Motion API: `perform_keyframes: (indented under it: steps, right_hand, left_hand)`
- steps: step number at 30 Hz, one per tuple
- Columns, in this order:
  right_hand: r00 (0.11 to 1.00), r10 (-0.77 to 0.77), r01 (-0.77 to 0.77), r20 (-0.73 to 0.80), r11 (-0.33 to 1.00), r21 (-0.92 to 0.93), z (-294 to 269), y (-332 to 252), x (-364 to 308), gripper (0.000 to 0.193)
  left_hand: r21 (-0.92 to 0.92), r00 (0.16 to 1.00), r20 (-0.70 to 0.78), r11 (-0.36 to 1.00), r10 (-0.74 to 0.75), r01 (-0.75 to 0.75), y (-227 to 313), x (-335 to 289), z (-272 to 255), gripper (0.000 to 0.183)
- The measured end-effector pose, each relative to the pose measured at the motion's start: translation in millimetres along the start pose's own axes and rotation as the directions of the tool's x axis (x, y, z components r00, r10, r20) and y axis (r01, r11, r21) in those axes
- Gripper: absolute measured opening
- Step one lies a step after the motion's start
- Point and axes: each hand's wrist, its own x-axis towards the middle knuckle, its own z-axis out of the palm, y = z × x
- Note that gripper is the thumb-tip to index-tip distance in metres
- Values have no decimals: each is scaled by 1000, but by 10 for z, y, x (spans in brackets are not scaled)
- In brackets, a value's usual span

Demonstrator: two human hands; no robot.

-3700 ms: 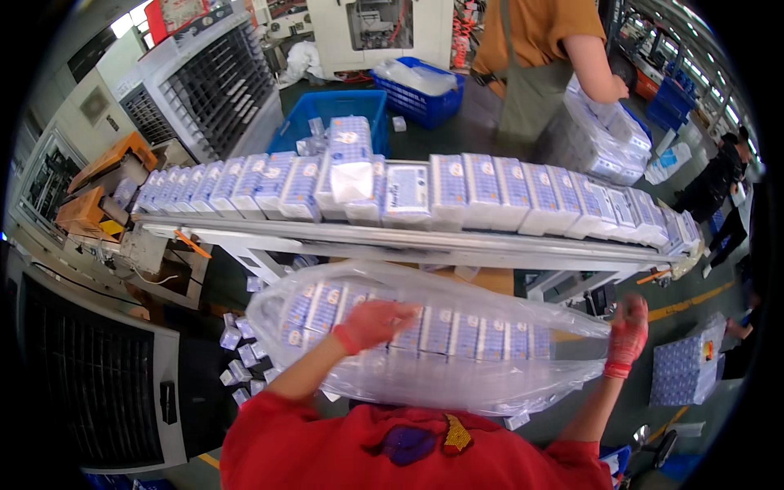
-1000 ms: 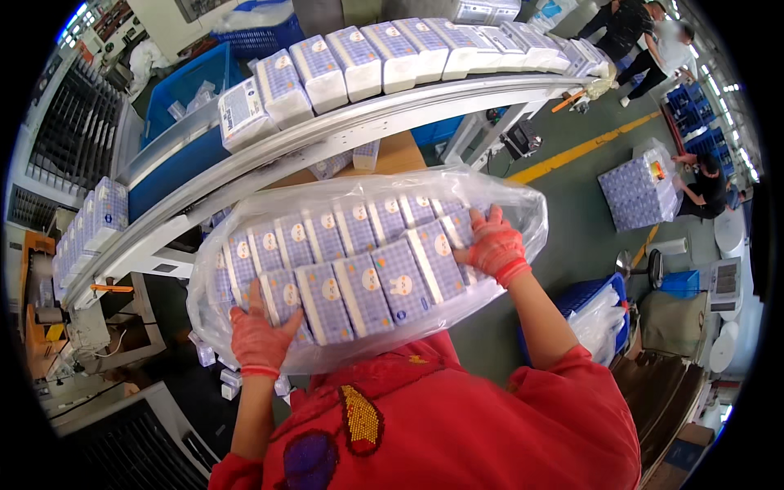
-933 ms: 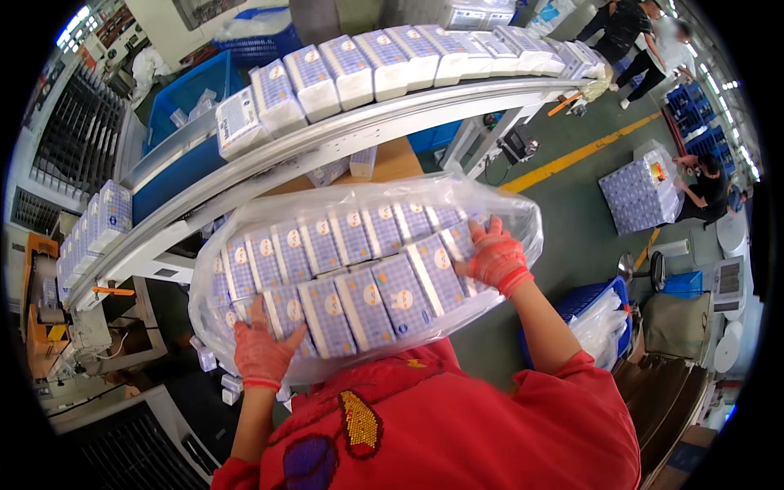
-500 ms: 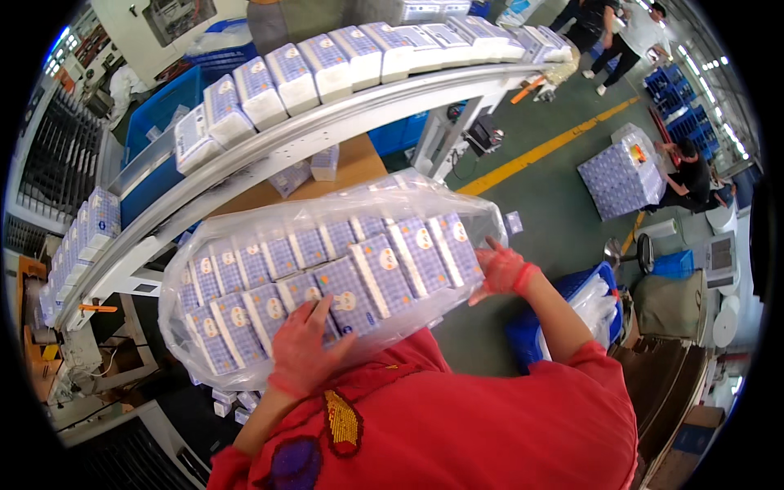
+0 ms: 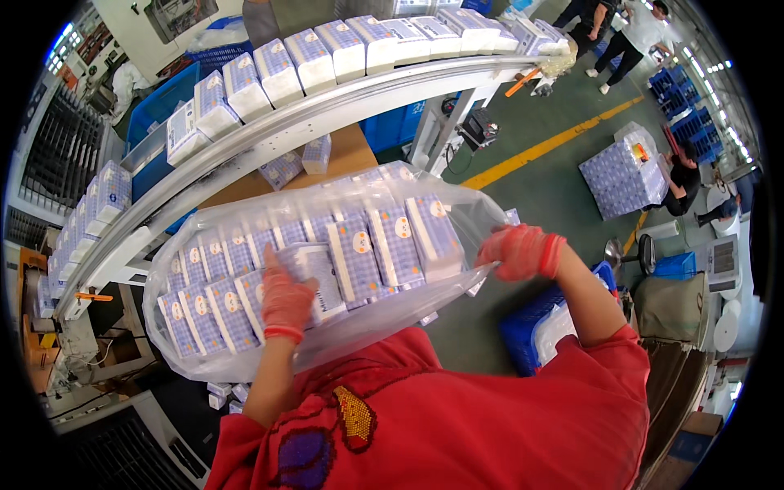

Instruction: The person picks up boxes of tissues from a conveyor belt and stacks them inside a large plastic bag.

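Observation:
A large clear plastic bag point(image 5: 392, 314) lies across the middle in front of me, filled with rows of blue-and-white checked tissue packs point(image 5: 353, 249). My left hand point(image 5: 286, 300), in a thin reddish glove, rests on the packs inside with its index finger stretched out and thumb apart. Beside that hand, a tilted tissue pack point(image 5: 320, 273) turns its paler printed side up. At the bag's right end, my gloved right hand point(image 5: 523, 251) is closed on the edge of the plastic, just right of the last pack.
Beyond the bag runs a curved-looking conveyor rail point(image 5: 327, 98) lined with more tissue packs. Two loose packs sit on a brown board point(image 5: 347, 155) beneath it. At right stands a blue crate point(image 5: 523, 327) holding white plastic. Farther off, a person crouches by a checked bundle point(image 5: 621, 175).
My right hand has moved off the end pack and closed on the bag's edge, pulling it outward. My left hand has shifted left and forward; a middle pack now lies tilted.

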Motion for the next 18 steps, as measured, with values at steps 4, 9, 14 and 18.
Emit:
perform_keyframes:
  steps: [4, 9, 14, 18]
  right_hand:
    - [927, 371, -335, 53, 756, 563, -147, -45, 175, 64]
    - [880, 435, -270, -188, 786, 556, 321, -158, 735, 76]
    - [912, 239, 119, -333, 624, 773, 553, -24, 572, 80]
    - [931, 252, -21, -262, 758, 652, 367, -59, 476, 76]
  left_hand:
    - [-843, 897, 415, 306, -154, 443, -31, 115, -221, 58]
    - [-882, 951, 294, 357, -95, 308, -563, 162, 368, 46]
    - [-66, 954, -40, 951, 298, -301, 76, -328, -262, 33]
    - [167, 878, -221, 903, 425, -396, -490, -339, -985, 28]
